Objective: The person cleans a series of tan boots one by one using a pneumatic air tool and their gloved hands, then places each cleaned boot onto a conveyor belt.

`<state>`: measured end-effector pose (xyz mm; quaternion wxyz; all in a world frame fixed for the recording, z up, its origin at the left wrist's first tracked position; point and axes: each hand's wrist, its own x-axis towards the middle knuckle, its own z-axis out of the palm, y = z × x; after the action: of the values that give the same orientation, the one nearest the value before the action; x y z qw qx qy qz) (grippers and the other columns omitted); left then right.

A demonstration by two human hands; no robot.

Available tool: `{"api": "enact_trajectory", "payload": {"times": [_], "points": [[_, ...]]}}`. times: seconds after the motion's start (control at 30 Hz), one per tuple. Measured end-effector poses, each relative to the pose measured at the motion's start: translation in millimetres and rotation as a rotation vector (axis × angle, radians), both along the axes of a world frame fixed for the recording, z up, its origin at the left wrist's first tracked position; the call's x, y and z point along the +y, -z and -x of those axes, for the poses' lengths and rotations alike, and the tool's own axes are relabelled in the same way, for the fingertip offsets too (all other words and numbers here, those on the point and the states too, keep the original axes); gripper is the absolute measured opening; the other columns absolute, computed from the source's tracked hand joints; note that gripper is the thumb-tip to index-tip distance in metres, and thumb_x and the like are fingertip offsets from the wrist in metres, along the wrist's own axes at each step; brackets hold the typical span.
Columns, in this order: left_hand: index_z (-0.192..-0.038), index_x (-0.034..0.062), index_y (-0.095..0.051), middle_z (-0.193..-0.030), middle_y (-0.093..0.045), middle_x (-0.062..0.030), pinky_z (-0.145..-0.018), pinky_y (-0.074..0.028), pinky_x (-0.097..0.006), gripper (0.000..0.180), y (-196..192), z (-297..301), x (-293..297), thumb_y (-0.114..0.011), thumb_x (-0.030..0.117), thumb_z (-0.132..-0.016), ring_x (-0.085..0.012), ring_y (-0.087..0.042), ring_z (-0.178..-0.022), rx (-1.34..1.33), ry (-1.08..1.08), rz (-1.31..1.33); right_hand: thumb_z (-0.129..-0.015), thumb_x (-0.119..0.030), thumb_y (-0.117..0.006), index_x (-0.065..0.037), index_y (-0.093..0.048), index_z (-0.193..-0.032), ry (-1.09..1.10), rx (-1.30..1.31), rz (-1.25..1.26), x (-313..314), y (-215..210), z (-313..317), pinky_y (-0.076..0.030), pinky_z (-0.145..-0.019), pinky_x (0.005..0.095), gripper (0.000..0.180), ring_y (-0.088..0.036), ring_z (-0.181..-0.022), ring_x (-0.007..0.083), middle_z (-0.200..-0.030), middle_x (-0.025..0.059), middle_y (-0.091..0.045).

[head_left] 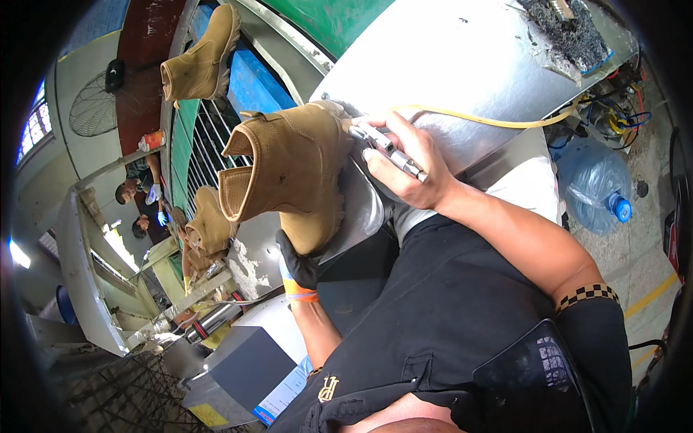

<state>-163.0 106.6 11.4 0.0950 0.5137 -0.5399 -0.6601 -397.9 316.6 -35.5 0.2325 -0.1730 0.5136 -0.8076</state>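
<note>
A tan pull-on boot point(292, 159) lies on its side in front of me, its collar opening toward the left and its sole toward the right. My left hand point(297, 265) wears a dark glove with an orange and white cuff. It grips the boot at the toe, and some of its fingers are hidden behind the leather. In my bare right hand point(419, 162) is a slim silver metal hand tool point(386, 148), which looks like an air tool. Its front end is close to the boot's sole; I cannot tell whether they touch. A yellow hose point(498, 123) runs rightward from near this hand.
A shiny metal surface point(419, 58) spreads beyond the boot, with dark shavings point(567, 36) at its far right. Another tan boot point(206, 61) stands on the rack at far left, near more boots point(209, 224). A large plastic bottle point(595, 184) is at right. Other people point(137, 191) work at left.
</note>
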Motion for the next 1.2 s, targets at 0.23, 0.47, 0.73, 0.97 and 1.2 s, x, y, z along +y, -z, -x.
{"api": "enact_trajectory", "payload": {"times": [0.23, 0.47, 0.73, 0.97, 1.2], "points": [[-0.144, 0.0104, -0.039, -0.134, -0.055, -0.0108, -0.071, -0.062, -0.032, 0.076, -14, 23, 73, -0.042, 0.066, -0.093, -0.0274, -0.063, -0.112, -0.060, 0.116, -0.133, -0.083, -0.011, -0.058, 0.000, -0.054, -0.121, -0.029, -0.010, -0.056, 13, -2, -2, -0.039, -0.057, 0.0247, 0.040, -0.046, -0.063, 0.0061, -0.070, 0.0015, -0.054], [-0.142, -0.0026, -0.037, -0.127, -0.058, -0.0235, -0.080, -0.061, -0.039, 0.086, -12, 55, 111, -0.043, 0.067, -0.092, -0.0350, -0.066, -0.104, 0.056, 0.224, -0.452, -0.084, -0.010, -0.056, 0.004, -0.053, -0.121, -0.067, 0.026, -0.058, 31, 1, -5, -0.045, -0.066, 0.0256, 0.040, -0.053, -0.073, 0.0075, -0.086, 0.0065, -0.061], [-0.142, -0.0036, -0.037, -0.126, -0.058, -0.0245, -0.087, -0.059, -0.041, 0.092, -11, 70, 121, -0.043, 0.072, -0.088, -0.0349, -0.063, -0.111, 0.080, 0.236, -0.546, -0.084, -0.008, -0.055, 0.005, -0.052, -0.121, -0.134, -0.005, -0.056, 49, 2, -4, -0.047, -0.074, 0.0257, 0.040, -0.056, -0.082, 0.0079, -0.094, 0.0082, -0.063], [-0.148, 0.0043, -0.030, -0.140, -0.047, -0.0200, -0.082, -0.058, -0.036, 0.100, -7, 80, 134, -0.044, 0.079, -0.083, -0.0345, -0.056, -0.120, 0.044, 0.240, -0.583, -0.083, -0.008, -0.056, 0.002, -0.054, -0.120, -0.192, -0.023, -0.107, 78, -2, -12, -0.038, -0.061, 0.0221, 0.038, -0.045, -0.068, 0.0042, -0.081, 0.0012, -0.056], [-0.148, 0.0000, -0.028, -0.138, -0.050, -0.0215, -0.092, -0.054, -0.042, 0.104, -8, 92, 151, -0.039, 0.080, -0.082, -0.0340, -0.057, -0.121, 0.138, 0.311, -0.763, -0.082, -0.008, -0.058, 0.001, -0.055, -0.117, -0.242, -0.040, -0.188, 107, -17, -11, -0.031, -0.055, 0.0212, 0.036, -0.038, -0.061, 0.0021, -0.070, -0.0039, -0.047]]}}
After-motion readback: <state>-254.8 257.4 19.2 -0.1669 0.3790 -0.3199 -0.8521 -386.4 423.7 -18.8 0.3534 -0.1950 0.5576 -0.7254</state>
